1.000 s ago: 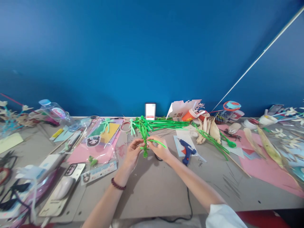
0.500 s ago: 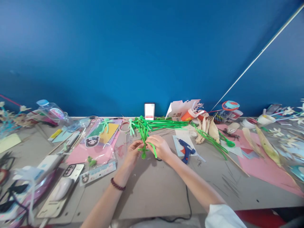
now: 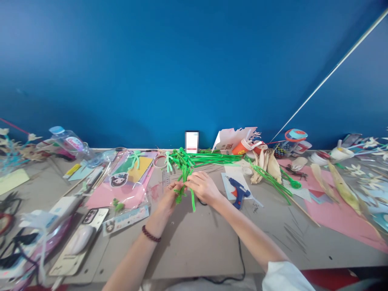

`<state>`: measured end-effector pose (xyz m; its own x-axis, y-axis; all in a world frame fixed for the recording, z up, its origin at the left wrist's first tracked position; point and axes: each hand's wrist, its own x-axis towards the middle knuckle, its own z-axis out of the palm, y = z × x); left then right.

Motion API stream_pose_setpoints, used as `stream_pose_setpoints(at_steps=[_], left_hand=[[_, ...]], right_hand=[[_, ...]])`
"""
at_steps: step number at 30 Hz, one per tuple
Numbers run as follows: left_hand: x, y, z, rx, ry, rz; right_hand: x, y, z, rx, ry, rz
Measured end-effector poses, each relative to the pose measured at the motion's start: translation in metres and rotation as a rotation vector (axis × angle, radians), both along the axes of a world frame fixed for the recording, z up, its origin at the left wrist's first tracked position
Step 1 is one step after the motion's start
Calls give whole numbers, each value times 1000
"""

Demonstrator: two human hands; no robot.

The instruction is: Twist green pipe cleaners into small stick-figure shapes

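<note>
Over the middle of the table, my left hand (image 3: 170,195) is closed round the lower part of a bundle of green pipe cleaners (image 3: 180,197). My right hand (image 3: 203,186) pinches a green pipe cleaner (image 3: 193,201) at the bundle's right side; its free end hangs down below my fingers. The exact grip of the fingertips is partly hidden. Behind my hands lies a pile of long green pipe cleaners (image 3: 216,159), stretching to the right.
A blue glue gun (image 3: 239,191) lies right of my right hand, its black cable (image 3: 240,254) near the front edge. Pink paper under a plastic bag (image 3: 133,194), a phone (image 3: 97,216) and a mouse (image 3: 81,239) are on the left. Dried husks (image 3: 268,167) and paper cups (image 3: 241,146) stand right.
The bundle has tilted, its lower end shifting left. The loose pipe cleaner in my right hand has swung from a rightward slant to hanging nearly straight down.
</note>
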<state>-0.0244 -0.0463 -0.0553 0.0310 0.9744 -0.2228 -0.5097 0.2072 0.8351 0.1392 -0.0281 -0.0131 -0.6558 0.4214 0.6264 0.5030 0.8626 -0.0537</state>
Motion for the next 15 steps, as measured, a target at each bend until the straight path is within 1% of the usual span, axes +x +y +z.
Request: stream_pose_setpoints(at_steps=[3, 8, 11, 15], left_hand=[[2, -1, -1, 53, 85, 46], [6, -5, 7, 200, 221, 93], [7, -8, 11, 275, 273, 83], [6, -9, 13, 324, 307, 37]], right_hand=[[0, -1, -1, 41, -21, 33], [-1, 0, -1, 59, 5, 75], [0, 1, 1, 52, 16, 81], [2, 2, 2, 6, 56, 86]])
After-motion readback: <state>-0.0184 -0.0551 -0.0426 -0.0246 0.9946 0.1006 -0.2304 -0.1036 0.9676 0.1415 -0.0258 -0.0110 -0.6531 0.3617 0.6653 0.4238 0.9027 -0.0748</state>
